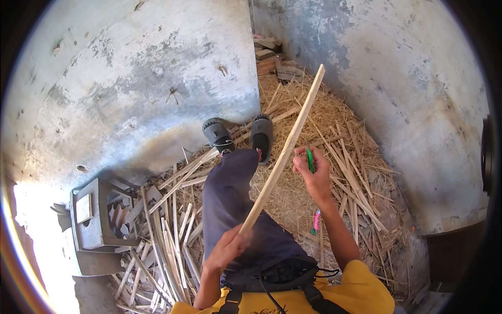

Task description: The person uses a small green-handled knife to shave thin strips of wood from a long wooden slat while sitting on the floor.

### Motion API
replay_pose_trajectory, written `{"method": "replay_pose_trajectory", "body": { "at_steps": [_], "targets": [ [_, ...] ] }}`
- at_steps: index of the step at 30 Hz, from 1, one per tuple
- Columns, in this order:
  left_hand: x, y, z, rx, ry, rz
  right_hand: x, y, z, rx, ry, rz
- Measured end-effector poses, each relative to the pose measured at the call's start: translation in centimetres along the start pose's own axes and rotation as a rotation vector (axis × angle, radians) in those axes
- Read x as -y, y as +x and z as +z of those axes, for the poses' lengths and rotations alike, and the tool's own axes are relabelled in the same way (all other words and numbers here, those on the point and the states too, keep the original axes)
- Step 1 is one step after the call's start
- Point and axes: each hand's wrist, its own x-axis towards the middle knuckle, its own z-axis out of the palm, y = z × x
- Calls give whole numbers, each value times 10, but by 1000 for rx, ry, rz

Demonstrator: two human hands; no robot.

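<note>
A long, pale wooden stick [285,152] slants across the middle, its far end raised to the upper right. My left hand [226,248] is closed round its lower end, above my left thigh. To the right of the stick, my right hand [315,178] grips a small, slim green object [310,160] upright between fingers and thumb. Its exact kind cannot be made out, as the fingers cover part of it. My right fingertips come close to the stick; whether they touch it is unclear.
Straw and shavings [285,188] cover the ground. Many loose wooden sticks [175,230] lie at left, with more [355,183] at right. A grey metal frame [94,214] stands at left. Worn walls [157,63] rise ahead. A pink and green item [316,222] lies below my right forearm.
</note>
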Motion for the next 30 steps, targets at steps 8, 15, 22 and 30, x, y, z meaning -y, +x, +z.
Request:
{"method": "replay_pose_trajectory", "body": {
  "at_steps": [8, 15, 22, 30],
  "targets": [
    [1, -5, 10, -110, 330, 198, 13, 0, 16, -114, 4, -248],
    [3, -2, 2, -153, 380, 201, 20, 11, -2, 34, 216, -106],
    [0, -2, 1, -75, 505, 235, 23, 25, -25, -196, 405, -234],
    [9, -7, -9, -271, 412, 213, 48, 48, -82, -238, -623, -314]
  ]
}}
